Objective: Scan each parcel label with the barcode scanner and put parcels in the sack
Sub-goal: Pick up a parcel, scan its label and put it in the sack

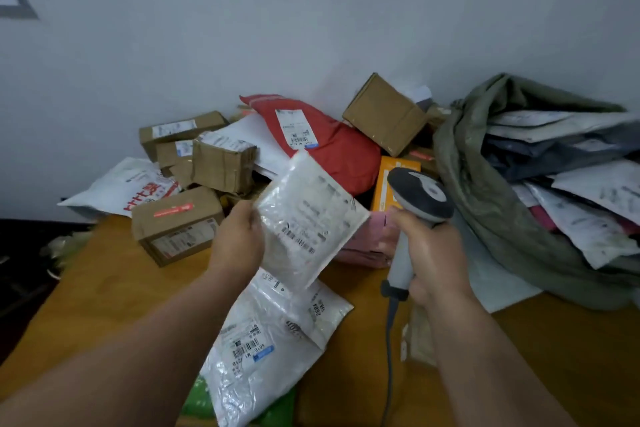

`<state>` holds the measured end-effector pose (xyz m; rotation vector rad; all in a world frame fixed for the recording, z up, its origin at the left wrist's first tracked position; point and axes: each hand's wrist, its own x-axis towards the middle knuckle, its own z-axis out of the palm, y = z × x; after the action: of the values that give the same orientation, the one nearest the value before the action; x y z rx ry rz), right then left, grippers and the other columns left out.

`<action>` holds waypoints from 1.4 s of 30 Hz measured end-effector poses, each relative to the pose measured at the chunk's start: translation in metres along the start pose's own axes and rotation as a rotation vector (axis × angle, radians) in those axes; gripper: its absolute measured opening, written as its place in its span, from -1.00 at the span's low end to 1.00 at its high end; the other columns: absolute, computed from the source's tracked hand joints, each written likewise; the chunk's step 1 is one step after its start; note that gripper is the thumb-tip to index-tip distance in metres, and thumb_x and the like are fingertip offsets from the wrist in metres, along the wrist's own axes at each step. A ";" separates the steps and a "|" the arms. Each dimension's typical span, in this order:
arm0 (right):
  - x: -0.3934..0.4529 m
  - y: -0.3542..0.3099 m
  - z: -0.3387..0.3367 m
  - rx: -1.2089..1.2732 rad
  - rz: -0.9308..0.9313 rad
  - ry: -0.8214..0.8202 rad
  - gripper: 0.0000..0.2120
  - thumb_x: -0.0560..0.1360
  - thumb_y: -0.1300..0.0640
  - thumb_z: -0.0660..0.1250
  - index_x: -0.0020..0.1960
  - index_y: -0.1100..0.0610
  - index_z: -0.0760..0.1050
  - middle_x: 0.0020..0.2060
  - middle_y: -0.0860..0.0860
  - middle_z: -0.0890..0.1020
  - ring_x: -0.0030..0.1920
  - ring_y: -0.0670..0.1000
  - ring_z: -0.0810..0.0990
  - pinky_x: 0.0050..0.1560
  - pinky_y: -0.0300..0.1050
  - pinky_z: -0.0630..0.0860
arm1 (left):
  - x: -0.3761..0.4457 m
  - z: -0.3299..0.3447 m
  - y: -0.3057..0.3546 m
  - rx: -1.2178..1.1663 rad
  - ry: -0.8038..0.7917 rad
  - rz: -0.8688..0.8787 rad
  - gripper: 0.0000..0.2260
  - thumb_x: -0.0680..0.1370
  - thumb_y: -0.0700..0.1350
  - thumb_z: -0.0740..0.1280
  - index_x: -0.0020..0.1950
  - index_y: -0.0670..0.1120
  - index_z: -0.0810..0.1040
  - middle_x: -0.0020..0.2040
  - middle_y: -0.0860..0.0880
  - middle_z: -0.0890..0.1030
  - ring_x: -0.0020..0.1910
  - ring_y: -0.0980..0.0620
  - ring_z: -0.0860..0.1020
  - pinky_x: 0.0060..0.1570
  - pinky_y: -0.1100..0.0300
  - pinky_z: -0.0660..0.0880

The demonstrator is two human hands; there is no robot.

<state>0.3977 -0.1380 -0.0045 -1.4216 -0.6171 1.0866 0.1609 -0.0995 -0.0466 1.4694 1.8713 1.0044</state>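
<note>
My left hand (239,239) pinches a small white bubble mailer (308,218) by its left edge and holds it tilted above the table, its barcode label facing me. My right hand (433,253) grips the handle of a grey barcode scanner (417,198), whose head sits just right of the mailer. The scanner's cable hangs down toward me. An olive-green sack (485,204) lies open on the right with several white and dark parcels inside. A white plastic parcel (273,343) with a barcode label lies on the table under the mailer.
A pile of parcels stands against the white wall: brown boxes (176,222), (386,113), a red bag (332,146), an orange box (384,184), a pink parcel (367,246). The wooden table (114,288) drops off at its left edge to a dark floor.
</note>
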 end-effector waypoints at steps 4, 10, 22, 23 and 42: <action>-0.029 -0.010 0.014 -0.025 0.010 -0.119 -0.93 0.45 0.18 0.50 -0.18 0.15 0.63 -0.38 0.05 0.66 -0.31 0.06 0.64 -0.14 0.04 0.64 | 0.001 -0.031 0.004 -0.438 0.008 -0.377 -0.85 0.61 -0.21 0.13 -0.08 -0.09 0.47 -0.01 -0.24 0.55 -0.06 -0.21 0.55 -0.01 -0.11 0.53; -0.078 -0.008 0.036 -0.080 0.035 -0.260 -0.89 0.45 0.15 0.51 -0.07 0.15 0.63 -0.34 0.15 0.67 -0.35 0.08 0.60 -0.18 0.03 0.60 | -0.016 -0.066 0.008 -0.670 -0.032 -0.418 -0.80 0.63 0.02 0.31 0.09 -0.11 0.54 0.00 -0.15 0.65 -0.01 -0.20 0.65 0.02 -0.09 0.61; -0.140 0.008 0.090 -0.221 -0.025 -0.383 -0.79 0.40 0.11 0.55 -0.06 0.20 0.63 -0.44 0.04 0.61 -0.38 0.08 0.60 -0.26 0.01 0.56 | -0.015 -0.133 -0.015 -0.779 -0.047 -0.350 -0.89 0.65 -0.11 0.28 0.15 0.01 0.55 0.11 -0.09 0.66 0.07 -0.13 0.65 0.15 -0.15 0.58; -0.144 0.008 0.094 -0.224 -0.030 -0.393 -0.81 0.40 0.12 0.55 -0.09 0.20 0.63 -0.45 0.04 0.59 -0.40 0.08 0.58 -0.28 0.00 0.55 | -0.014 -0.136 -0.016 -0.784 -0.047 -0.355 -0.88 0.65 -0.12 0.28 0.16 0.02 0.54 0.11 -0.09 0.65 0.09 -0.13 0.64 0.16 -0.15 0.58; -0.152 0.005 0.107 -0.278 -0.092 -0.434 -0.85 0.41 0.10 0.54 -0.14 0.16 0.63 -0.47 0.06 0.57 -0.38 0.07 0.58 -0.26 -0.02 0.56 | -0.013 -0.157 -0.015 -0.849 -0.036 -0.388 -0.88 0.67 -0.15 0.24 0.15 0.00 0.53 0.15 -0.10 0.63 0.12 -0.14 0.62 0.19 -0.17 0.56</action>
<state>0.2377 -0.2212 0.0424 -1.3797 -1.1711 1.2829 0.0311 -0.1488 0.0303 0.5949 1.3391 1.3190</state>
